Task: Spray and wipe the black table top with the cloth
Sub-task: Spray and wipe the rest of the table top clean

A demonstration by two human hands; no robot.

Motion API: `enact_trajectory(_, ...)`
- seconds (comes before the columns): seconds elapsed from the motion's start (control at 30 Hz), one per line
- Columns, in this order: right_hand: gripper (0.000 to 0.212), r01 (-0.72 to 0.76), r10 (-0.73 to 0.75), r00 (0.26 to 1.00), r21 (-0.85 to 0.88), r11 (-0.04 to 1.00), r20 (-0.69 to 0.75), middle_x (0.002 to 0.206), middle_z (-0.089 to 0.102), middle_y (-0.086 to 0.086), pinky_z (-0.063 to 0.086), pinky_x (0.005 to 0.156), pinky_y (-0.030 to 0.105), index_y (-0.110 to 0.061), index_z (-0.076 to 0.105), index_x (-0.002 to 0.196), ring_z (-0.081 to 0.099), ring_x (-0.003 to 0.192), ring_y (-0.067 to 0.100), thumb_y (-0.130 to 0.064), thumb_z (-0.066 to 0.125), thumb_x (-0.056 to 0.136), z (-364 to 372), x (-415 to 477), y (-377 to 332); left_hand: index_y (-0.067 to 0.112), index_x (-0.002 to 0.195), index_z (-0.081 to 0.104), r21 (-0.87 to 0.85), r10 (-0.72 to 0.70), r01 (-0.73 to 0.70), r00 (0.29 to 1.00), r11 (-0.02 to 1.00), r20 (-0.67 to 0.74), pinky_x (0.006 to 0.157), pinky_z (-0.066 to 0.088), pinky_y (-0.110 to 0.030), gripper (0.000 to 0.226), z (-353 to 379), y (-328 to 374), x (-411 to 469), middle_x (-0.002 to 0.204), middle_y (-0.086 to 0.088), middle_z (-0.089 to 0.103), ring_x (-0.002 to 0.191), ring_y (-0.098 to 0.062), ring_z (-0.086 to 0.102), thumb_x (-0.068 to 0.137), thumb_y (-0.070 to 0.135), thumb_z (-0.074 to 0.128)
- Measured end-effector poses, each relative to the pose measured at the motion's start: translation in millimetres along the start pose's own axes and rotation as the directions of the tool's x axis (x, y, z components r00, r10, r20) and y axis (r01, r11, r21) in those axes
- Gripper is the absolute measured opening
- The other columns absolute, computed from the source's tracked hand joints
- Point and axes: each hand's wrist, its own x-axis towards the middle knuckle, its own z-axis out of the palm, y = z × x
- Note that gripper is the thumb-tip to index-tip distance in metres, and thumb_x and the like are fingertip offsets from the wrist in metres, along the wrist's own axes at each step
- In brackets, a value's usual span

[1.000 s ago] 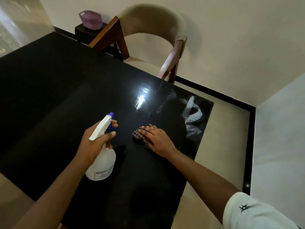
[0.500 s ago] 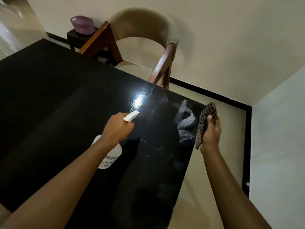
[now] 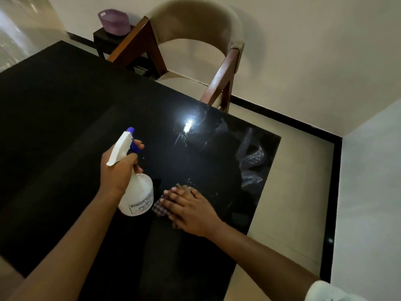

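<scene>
Bottle 1, left hand grips | cloth 1, right hand presses

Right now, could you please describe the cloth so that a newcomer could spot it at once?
Start at the black table top, near its right-hand edge. The cloth lies flat there under the right hand, just right of the white spray bottle. It alone is checked fabric.

Plain cream walls, beige floor edged with a black border strip. Beige upholstered armchair with brown wooden frame near the far wall. Left of it, a small dark side table carrying a purple plastic basket.
</scene>
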Motion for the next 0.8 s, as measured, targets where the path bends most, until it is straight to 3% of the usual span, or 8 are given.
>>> enact_trajectory(0.13,0.061,-0.308,0.308,0.950,-0.002,0.951,-0.054,0.149,0.042,0.000,0.023,0.113,0.051,-0.026,0.044,0.142,0.034,0.140,0.024,-0.050,0.028,0.089,-25.8,18.3,77.4,0.019,0.120,0.056,-0.015,0.049,-0.050,0.997,0.999,-0.067,0.067,0.053,-0.033,0.046,1.8,-1.4,-0.7,0.104,0.006,0.064,0.071,-0.019,0.059,0.082,-0.006,0.049)
enact_trajectory(0.23,0.067,-0.488,0.488,0.873,-0.020,0.873,-0.008,0.156,0.029,0.002,0.009,0.118,0.045,-0.026,0.030,0.149,0.018,0.146,0.024,-0.055,0.016,0.091,-38.9,19.2,118.8,0.035,0.111,0.055,-0.050,0.086,-0.091,0.992,0.995,-0.095,0.068,0.052,-0.037,0.052,8.1,1.3,-2.2,0.105,0.004,0.064,0.073,-0.022,0.058,0.081,-0.007,0.049)
enact_trajectory(0.3,0.064,-0.442,0.442,0.897,-0.049,0.896,-0.016,0.156,0.031,0.002,0.015,0.119,0.048,-0.026,0.031,0.148,0.019,0.146,0.024,-0.054,0.019,0.092,-36.7,14.0,110.9,0.039,0.107,0.052,-0.062,0.102,-0.109,0.989,0.992,-0.104,0.067,0.052,-0.033,0.055,13.7,2.1,-3.0,0.104,0.001,0.062,0.080,-0.021,0.057,0.081,-0.010,0.050)
enact_trajectory(0.37,0.058,-0.246,0.245,0.969,-0.044,0.968,-0.035,0.151,0.039,0.002,0.023,0.115,0.048,-0.025,0.041,0.144,0.028,0.143,0.025,-0.050,0.030,0.093,-25.9,4.0,81.2,0.035,0.101,0.051,-0.065,0.104,-0.114,0.986,0.991,-0.133,0.064,0.051,-0.020,0.052,19.2,3.9,-4.3,0.095,0.005,0.058,0.086,-0.014,0.055,0.081,-0.012,0.051)
enact_trajectory(0.47,0.052,0.031,-0.031,1.000,0.002,1.000,0.001,0.154,0.035,-0.002,0.017,0.115,0.045,-0.029,0.038,0.145,0.027,0.143,0.021,-0.046,0.037,0.095,-6.9,3.2,44.4,0.040,0.086,0.044,-0.069,0.110,-0.121,0.983,0.990,-0.145,0.053,0.044,-0.002,0.057,24.3,6.5,-5.2,0.088,0.015,0.049,0.077,0.001,0.057,0.081,-0.016,0.051)
enact_trajectory(0.6,0.054,0.075,-0.075,0.995,0.000,0.997,0.059,0.154,0.035,-0.004,0.017,0.114,0.045,-0.031,0.037,0.145,0.027,0.143,0.020,-0.047,0.035,0.094,-10.1,48.7,66.1,0.038,0.089,0.054,-0.031,0.160,-0.162,0.985,0.986,-0.061,0.057,0.044,-0.001,0.057,16.5,-3.8,-5.1,0.076,0.023,0.066,0.067,0.018,0.057,0.081,-0.018,0.050)
enact_trajectory(0.7,0.055,-0.151,0.151,0.989,-0.032,0.988,0.008,0.152,0.037,-0.001,0.022,0.115,0.048,-0.027,0.040,0.144,0.029,0.142,0.023,-0.046,0.033,0.093,-23.5,86.7,108.0,0.049,0.091,0.063,-0.032,0.222,-0.223,0.975,0.974,-0.014,0.061,0.049,-0.008,0.057,5.9,-11.4,-4.9,0.081,0.013,0.069,0.061,0.000,0.062,0.079,-0.005,0.052)
enact_trajectory(0.8,0.052,-0.439,0.438,0.897,-0.002,0.899,-0.056,0.155,0.031,0.001,0.017,0.117,0.049,-0.026,0.035,0.147,0.021,0.145,0.025,-0.044,0.037,0.098,-33.8,110.4,135.2,0.039,0.101,0.060,-0.024,0.267,-0.267,0.964,0.963,0.009,0.063,0.053,-0.015,0.048,1.2,-17.4,-4.2,0.093,0.006,0.068,0.060,-0.010,0.062,0.075,0.000,0.049)
